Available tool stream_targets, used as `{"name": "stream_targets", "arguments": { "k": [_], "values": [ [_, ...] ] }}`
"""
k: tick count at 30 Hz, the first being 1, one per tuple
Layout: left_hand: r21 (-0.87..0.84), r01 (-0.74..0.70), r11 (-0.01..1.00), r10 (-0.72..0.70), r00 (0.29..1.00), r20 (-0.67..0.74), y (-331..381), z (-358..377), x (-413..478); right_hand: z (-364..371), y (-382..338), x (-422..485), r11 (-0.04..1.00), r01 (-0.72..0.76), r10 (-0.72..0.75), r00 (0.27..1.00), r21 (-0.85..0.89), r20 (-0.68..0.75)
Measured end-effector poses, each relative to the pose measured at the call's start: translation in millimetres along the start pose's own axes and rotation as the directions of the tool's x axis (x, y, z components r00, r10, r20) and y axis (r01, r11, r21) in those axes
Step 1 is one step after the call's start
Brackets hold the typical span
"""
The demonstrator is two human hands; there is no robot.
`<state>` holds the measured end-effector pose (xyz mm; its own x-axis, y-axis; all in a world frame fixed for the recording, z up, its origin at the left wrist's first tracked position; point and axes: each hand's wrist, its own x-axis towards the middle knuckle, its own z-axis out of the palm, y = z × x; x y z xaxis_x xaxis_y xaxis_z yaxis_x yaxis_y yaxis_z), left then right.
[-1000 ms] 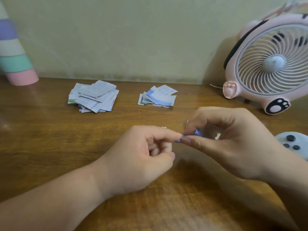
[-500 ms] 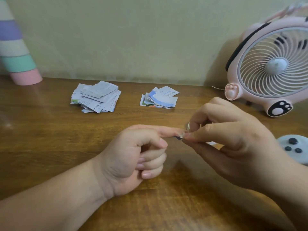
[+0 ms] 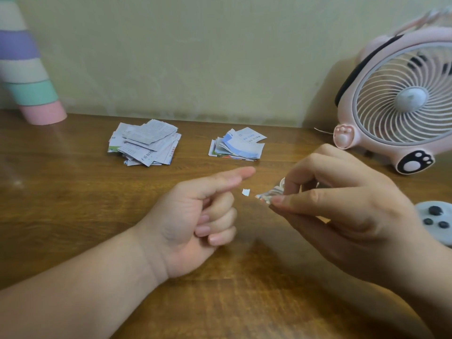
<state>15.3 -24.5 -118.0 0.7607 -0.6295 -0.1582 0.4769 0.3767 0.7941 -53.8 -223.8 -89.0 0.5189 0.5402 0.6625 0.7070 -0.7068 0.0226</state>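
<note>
Over the bench, from the head view, I see my right hand pinching a small folded paper; my left hand is clenched on nothing, forefinger out, a white scrap between them

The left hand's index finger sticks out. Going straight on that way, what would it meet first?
Probably the right hand, at the curled fingers above the small folded paper it pinches. The left hand points rightward and slightly away toward them; depth is unclear, so it might pass behind.
</note>
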Motion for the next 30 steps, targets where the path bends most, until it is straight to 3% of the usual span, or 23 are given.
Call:
{"name": "stream_targets", "arguments": {
  "k": [2,4,9,11,13,16,18,19,22,27,30],
  "values": [
    [0.018,-0.050,0.999,0.051,0.996,-0.071,2,0,3,-10,5,15,0.998,-0.065,0.065,0.998,-0.022,0.015],
    [0.050,-0.067,0.997,0.071,0.993,-0.094,0,1,4,-8,2,3,1.000,-0.030,0.030,0.999,-0.002,0.028],
    [0.079,-0.054,0.995,0.048,0.996,0.074,-6,1,2,0,6,5,1.000,-0.001,0.001,0.998,0.003,0.059],
    [0.106,-0.128,0.986,0.127,0.992,0.009,-7,-3,5,2,5,4,0.999,-0.011,0.005,0.988,0.037,0.151],
    [0.226,-0.218,0.950,0.231,0.972,-0.034,-6,-8,8,-1,5,3,0.994,-0.050,0.027,0.972,0.096,0.233],
    [0.508,-0.276,0.816,0.276,0.958,0.078,-4,-14,8,-5,3,2,0.948,-0.244,0.199,0.955,0.202,0.218],
    [0.610,-0.283,0.740,0.213,0.959,0.187,-5,-15,5,-4,3,2,0.874,-0.429,0.389,0.899,0.228,0.202],
    [0.640,-0.294,0.710,0.191,0.955,0.226,-7,-14,4,-3,4,3,0.813,-0.539,0.488,0.838,0.222,0.246],
    [0.694,-0.317,0.647,0.206,0.948,0.242,-8,-15,1,1,8,3,0.647,-0.744,0.589,0.628,0.169,0.509],
    [0.818,-0.300,0.491,0.378,0.919,0.110,-9,-12,3,6,4,5,0.594,-0.794,0.594,0.540,0.127,0.597],
    [0.849,-0.406,0.337,0.659,0.746,0.095,-7,-4,-1,16,1,4,0.611,-0.792,0.662,0.506,-0.006,0.553]
  ]
}}
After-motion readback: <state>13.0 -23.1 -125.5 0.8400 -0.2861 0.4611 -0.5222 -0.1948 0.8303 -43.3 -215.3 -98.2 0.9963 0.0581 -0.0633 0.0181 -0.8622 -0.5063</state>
